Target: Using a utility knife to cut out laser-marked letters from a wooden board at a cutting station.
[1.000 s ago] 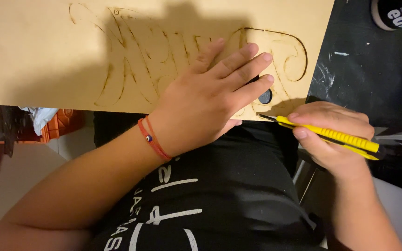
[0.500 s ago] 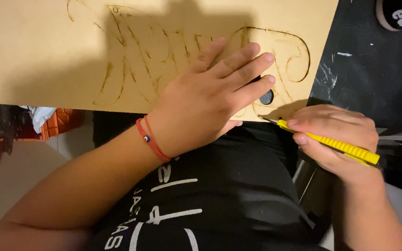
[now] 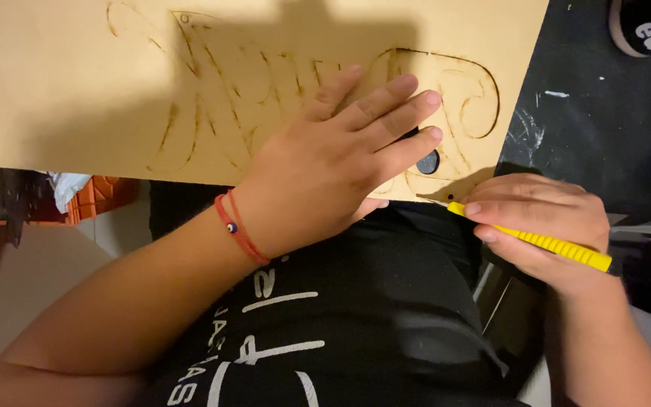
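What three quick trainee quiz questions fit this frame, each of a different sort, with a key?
1. True or false: the left hand lies flat on the board.
2. Which does the right hand hold? A) a brush B) a yellow knife C) a ruler
3. Fill in: the left wrist wears a red ____.

Key: 1 true; 2 B; 3 bracelet.

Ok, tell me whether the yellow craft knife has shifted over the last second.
Barely. The yellow craft knife in the right hand keeps its tip at the tan board near edge; no clear shift.
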